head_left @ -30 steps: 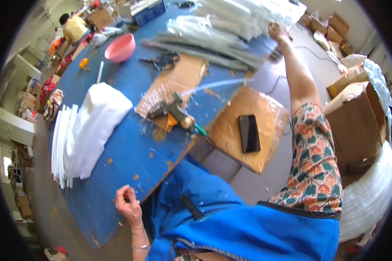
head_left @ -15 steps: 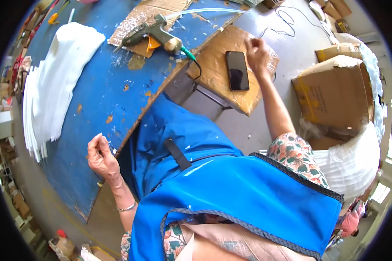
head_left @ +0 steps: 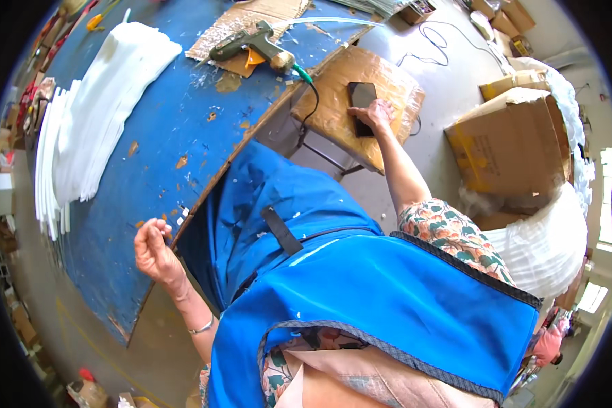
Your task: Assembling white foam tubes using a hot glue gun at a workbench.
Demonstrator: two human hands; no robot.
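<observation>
Fingers (head_left: 381, 109) on black phone (head_left: 362, 102)

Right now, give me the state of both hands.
Left hand: loosely curled at the blue table edge, holding nothing visible.
Right hand: resting on the black phone.

- Right hand (head_left: 374, 112) lies over the lower end of the phone (head_left: 362, 102), so that end is hidden, and whether the fingers grip it or just rest on it can't be told.
- Left hand (head_left: 155, 248) at the table (head_left: 149, 136) edge is loosely curled; anything pinched in it is too small to tell.
- Apron (head_left: 360, 285) covers the legs and the table's near corner.
- Glue gun (head_left: 251, 46) cord drops out of sight behind the board (head_left: 333, 115).
- Foam sheets (head_left: 95, 115) blur toward the left rim; no counting them.
</observation>
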